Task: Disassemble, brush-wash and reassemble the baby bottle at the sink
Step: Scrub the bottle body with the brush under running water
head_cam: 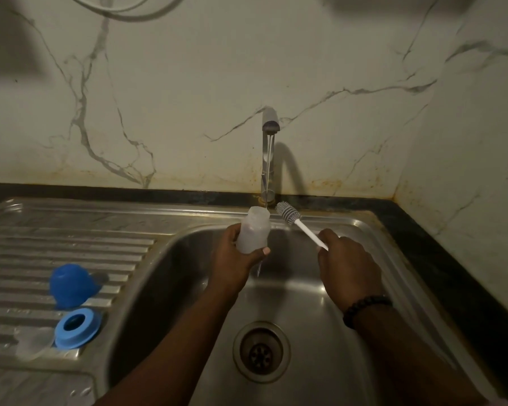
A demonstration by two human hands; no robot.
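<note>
The stainless sink (320, 288) with its ribbed draining board (71, 244) is being used as the work station; water is being run in a thin stream from the tap (269, 124). The bottle is already being kept in parts: a blue cap (71, 285), a blue collar ring (77, 326) and what appears to be a clear teat (33, 342) are being left on the draining board, well apart from the basin.

The bottle body (252, 230) is being held over the basin, its mouth placed under the stream. Its long axis is being kept near upright, tilted slightly, with the open end pointing up toward the spout. The left hand (235, 256) is being wrapped round its lower half. The bottle brush (299, 224) is being gripped by its white handle in the right hand (346, 265), bristle head pointing up and left, just beside the bottle mouth but outside it.

The step in hand is judged to be rinsing or filling during the brush-wash stage. The next move is judged to call for the brush head being lined up with the bottle's axis and fed down through the mouth.
</note>
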